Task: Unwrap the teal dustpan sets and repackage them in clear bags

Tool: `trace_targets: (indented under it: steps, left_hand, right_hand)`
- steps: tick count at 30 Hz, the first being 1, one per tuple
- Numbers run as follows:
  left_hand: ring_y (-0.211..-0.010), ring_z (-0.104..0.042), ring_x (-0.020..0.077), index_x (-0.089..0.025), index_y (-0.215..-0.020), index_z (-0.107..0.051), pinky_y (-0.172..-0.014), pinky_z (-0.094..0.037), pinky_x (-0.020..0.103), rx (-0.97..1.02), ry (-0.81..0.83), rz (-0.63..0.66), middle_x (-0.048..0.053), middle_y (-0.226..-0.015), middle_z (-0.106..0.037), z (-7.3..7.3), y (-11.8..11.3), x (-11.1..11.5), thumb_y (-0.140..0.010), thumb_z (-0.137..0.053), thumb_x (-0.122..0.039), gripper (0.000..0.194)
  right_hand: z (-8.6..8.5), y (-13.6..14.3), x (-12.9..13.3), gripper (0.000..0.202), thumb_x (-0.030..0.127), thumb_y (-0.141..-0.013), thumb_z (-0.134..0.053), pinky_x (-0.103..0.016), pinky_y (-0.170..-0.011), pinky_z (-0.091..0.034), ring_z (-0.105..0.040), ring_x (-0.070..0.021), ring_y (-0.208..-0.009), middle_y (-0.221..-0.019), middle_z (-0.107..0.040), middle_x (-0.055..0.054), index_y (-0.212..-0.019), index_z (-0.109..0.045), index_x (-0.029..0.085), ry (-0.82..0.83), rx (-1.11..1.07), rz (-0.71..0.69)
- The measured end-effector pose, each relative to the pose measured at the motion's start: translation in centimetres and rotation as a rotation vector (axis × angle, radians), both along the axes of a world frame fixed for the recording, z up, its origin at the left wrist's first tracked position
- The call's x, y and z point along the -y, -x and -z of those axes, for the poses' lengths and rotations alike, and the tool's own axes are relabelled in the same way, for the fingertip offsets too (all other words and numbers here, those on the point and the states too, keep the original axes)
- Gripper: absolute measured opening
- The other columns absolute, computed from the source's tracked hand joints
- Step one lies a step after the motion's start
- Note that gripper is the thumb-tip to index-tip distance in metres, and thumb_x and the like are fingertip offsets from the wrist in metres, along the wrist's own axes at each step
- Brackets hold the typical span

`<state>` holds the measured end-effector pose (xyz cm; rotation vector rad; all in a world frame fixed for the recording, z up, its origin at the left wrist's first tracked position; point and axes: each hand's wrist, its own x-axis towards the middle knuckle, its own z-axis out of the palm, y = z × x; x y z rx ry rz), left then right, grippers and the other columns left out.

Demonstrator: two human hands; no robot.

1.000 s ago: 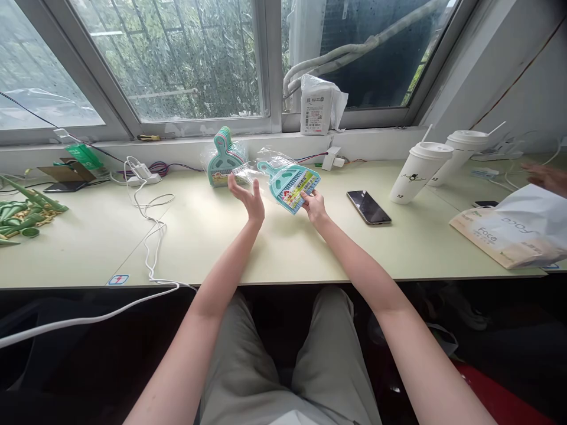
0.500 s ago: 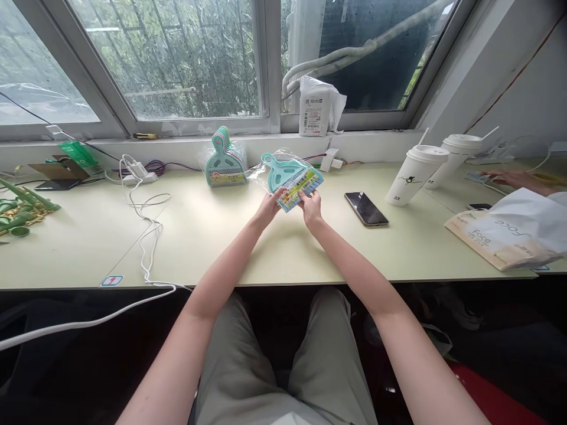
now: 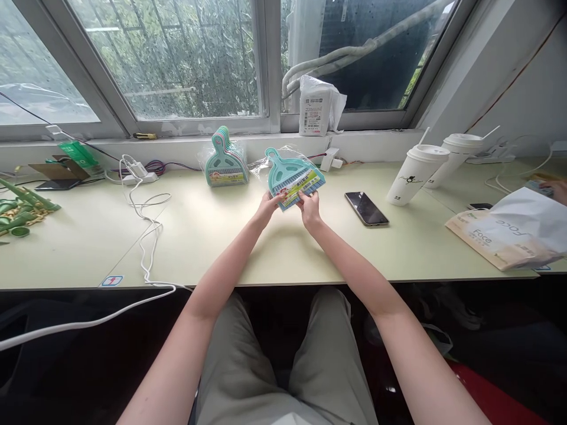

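Observation:
A teal mini dustpan and brush set [image 3: 290,175] in clear plastic wrap is held above the table, its handle pointing away from me. My left hand [image 3: 268,208] is closed on its lower left corner. On the lower right edge, my right hand [image 3: 309,206] grips it with the thumb on the printed label. Behind and to the left stands a stack of similar dustpan sets [image 3: 225,159], in several colours, also in clear wrap. To the right of my right hand lies a black-screened phone [image 3: 367,209].
Two white lidded cups [image 3: 416,174] with straws and a paper bag [image 3: 500,233] stand at the right, near another person's hand [image 3: 559,190]. White cables [image 3: 153,227] run across the table's left side. A wrapped white package [image 3: 316,107] sits on the sill.
The dustpan set has turned slightly clockwise in my hands, its handle shifting a little right and away. At the far right, the other person's hand has moved right, taking a small item from the table.

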<state>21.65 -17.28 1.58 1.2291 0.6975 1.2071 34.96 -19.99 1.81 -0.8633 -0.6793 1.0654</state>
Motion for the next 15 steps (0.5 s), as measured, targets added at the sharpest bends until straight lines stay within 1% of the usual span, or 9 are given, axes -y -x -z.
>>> trace_targets:
  steps: [1,3,6,9,13,15]
  left_hand:
    - [-0.116,-0.063,0.0288,-0.017,-0.111,-0.059,-0.100,-0.049,0.042,-0.020,-0.007,-0.024,0.011,-0.119,-0.069,0.1,0.1,0.0,-0.064,-0.079,-0.036,0.055]
    - [-0.110,-0.065,0.0285,-0.017,-0.111,-0.058,-0.096,-0.051,0.044,-0.087,-0.014,-0.042,0.010,-0.115,-0.070,0.2,0.2,0.1,-0.063,-0.079,-0.035,0.056]
    - [-0.109,-0.065,0.0298,-0.020,-0.113,-0.056,-0.092,-0.052,0.045,-0.191,-0.057,-0.014,0.008,-0.115,-0.070,0.1,0.2,0.6,-0.065,-0.078,-0.038,0.057]
    - [-0.111,-0.064,0.0317,-0.020,-0.114,-0.055,-0.092,-0.052,0.046,-0.235,-0.094,0.028,0.009,-0.116,-0.070,-0.1,0.1,1.0,-0.066,-0.079,-0.040,0.057]
    - [-0.111,-0.064,0.0315,-0.022,-0.118,-0.053,-0.090,-0.054,0.046,-0.234,-0.087,0.058,0.009,-0.118,-0.069,0.0,0.0,1.1,-0.065,-0.080,-0.040,0.062]
    - [-0.111,-0.064,0.0318,-0.022,-0.120,-0.051,-0.090,-0.054,0.045,-0.235,-0.087,0.073,0.009,-0.118,-0.069,0.1,-0.1,1.1,-0.065,-0.081,-0.039,0.065]
  right_hand:
    - [-0.1,0.0,-0.1,0.028,0.016,-0.081,-0.058,-0.032,-0.088,-0.061,-0.068,-0.0150,-0.103,-0.116,-0.066,-0.004,-0.105,-0.048,0.025,0.024,-0.015,-0.014]
    - [-0.1,-0.4,-0.3,0.023,0.018,-0.083,-0.056,-0.031,-0.085,-0.062,-0.068,-0.0155,-0.102,-0.113,-0.067,-0.004,-0.105,-0.050,0.025,0.073,-0.030,-0.025]
    - [-0.1,-1.9,-0.8,0.020,0.029,-0.087,-0.057,-0.029,-0.081,-0.062,-0.067,-0.0160,-0.104,-0.111,-0.069,-0.002,-0.106,-0.053,0.026,0.146,-0.034,0.043]
    - [0.1,-3.5,-1.5,0.023,0.032,-0.086,-0.060,-0.027,-0.079,-0.062,-0.068,-0.0158,-0.101,-0.108,-0.070,-0.003,-0.108,-0.056,0.026,0.187,-0.029,0.145]
    - [0.6,-4.7,-2.0,0.034,0.038,-0.082,-0.069,-0.030,-0.077,-0.062,-0.070,-0.0175,-0.091,-0.097,-0.072,-0.005,-0.110,-0.059,0.023,0.160,-0.022,0.155]
    - [0.9,-4.9,-2.2,0.038,0.041,-0.079,-0.073,-0.030,-0.075,-0.062,-0.070,-0.0183,-0.089,-0.095,-0.072,-0.006,-0.110,-0.060,0.022,0.177,-0.040,0.165]
